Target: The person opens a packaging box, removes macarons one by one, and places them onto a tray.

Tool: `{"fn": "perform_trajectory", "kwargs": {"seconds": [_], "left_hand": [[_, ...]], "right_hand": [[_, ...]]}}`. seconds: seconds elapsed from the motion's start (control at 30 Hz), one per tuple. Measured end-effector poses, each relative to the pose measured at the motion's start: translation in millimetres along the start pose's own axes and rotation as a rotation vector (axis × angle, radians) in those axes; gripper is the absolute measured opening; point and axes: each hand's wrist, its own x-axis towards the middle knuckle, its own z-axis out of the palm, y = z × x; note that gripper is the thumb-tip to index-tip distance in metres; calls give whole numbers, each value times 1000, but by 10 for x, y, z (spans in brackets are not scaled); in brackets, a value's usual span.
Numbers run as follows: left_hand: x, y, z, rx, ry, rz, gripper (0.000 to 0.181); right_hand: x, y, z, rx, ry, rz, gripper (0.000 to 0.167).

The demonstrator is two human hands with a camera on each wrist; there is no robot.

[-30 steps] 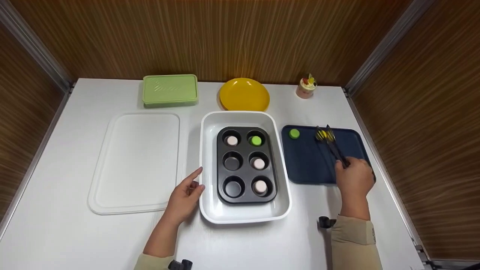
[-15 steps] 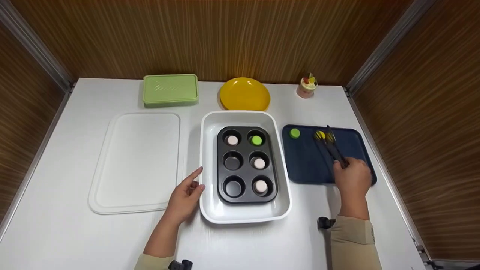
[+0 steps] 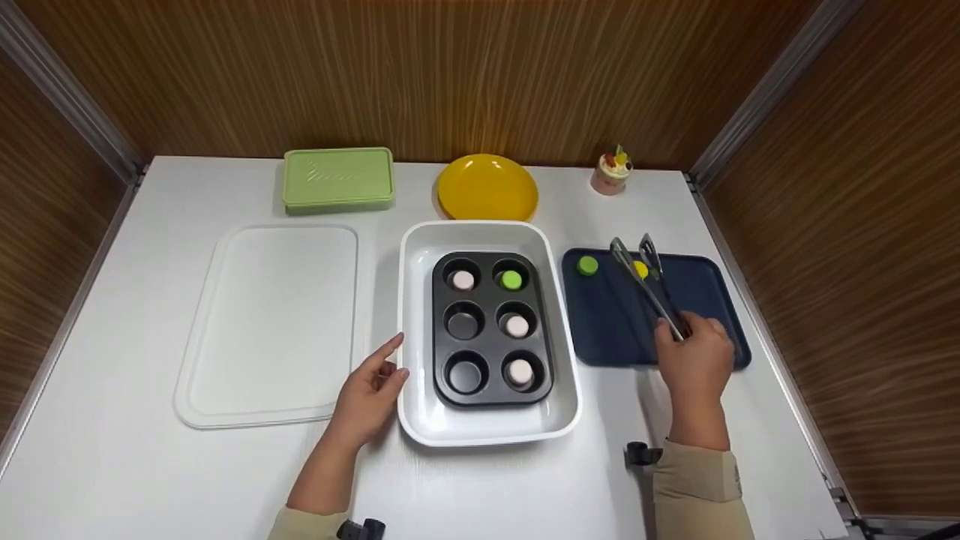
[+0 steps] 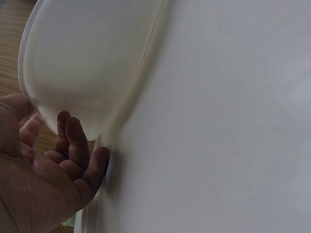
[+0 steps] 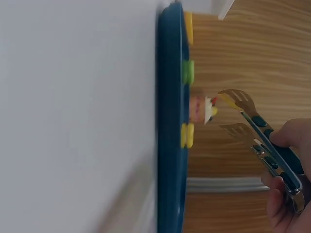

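My right hand (image 3: pixel 697 356) grips a pair of serving tongs (image 3: pixel 652 295), their arms spread with nothing between the tips. They hang over a navy tray (image 3: pixel 611 337). On that tray lie a yellow disc-shaped piece (image 3: pixel 640 270), below the tongs, and a green one (image 3: pixel 587 265) at the far left corner. My left hand (image 3: pixel 367 397) touches the left rim of a white bin (image 3: pixel 420 429), forefinger and thumb extended. Inside the bin sits a dark muffin pan (image 3: pixel 491 352). Its cups hold a green piece (image 3: pixel 511 280) and three pale pink pieces (image 3: pixel 517 325); two left cups hold none.
A white lid (image 3: pixel 277 322) lies left of the bin. Along the back stand a green lidded box (image 3: pixel 339 178), a yellow plate (image 3: pixel 488 187) and a small dessert cup (image 3: pixel 611 174). Wood-patterned panels (image 3: pixel 840 247) enclose the table's back and sides.
The tongs have risen off the yellow piece and their arms have spread. The yellow piece has shifted slightly left on the tray. My left hand has stayed at the bin.
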Motion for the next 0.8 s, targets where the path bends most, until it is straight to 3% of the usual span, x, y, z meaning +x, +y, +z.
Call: {"fn": "perform_trajectory", "kwargs": {"seconds": [0.27,0.57,0.8], "left_hand": [[-1,21,23,14,22,-16,50],[7,94,56,28,27,-62,51],[7,85,94,-10,78,-51,51]], "right_hand": [[-26,-261,10,99,45,-111,28],[21,-568,-126,237,65,-168,20],[55,-861,-155,266,14,-294,21]]}}
